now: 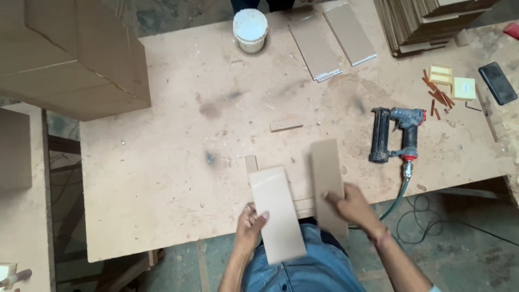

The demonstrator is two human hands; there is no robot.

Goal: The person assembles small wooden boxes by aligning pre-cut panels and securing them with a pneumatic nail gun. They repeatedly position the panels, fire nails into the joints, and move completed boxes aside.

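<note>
My left hand [250, 227] grips a flat rectangular fibreboard panel [277, 212] by its left edge, at the near edge of the workbench [178, 178]. A second, similar panel [328, 181] is held in my right hand [348, 203], fingers over its near end, just to the right of the first. Both panels point away from me, side by side with a narrow gap. Thin wooden strips [251, 163] lie on the bench beneath and behind them.
A pneumatic nail gun [397, 135] with a green hose [397, 200] lies right of the panels. A white bucket [250, 30], two loose panels [332, 38] and a board stack [421, 21] sit at the far side. Staple strips [438, 97], small blocks [464, 88], a black phone [497, 82] lie far right. Big box [75, 54] at left.
</note>
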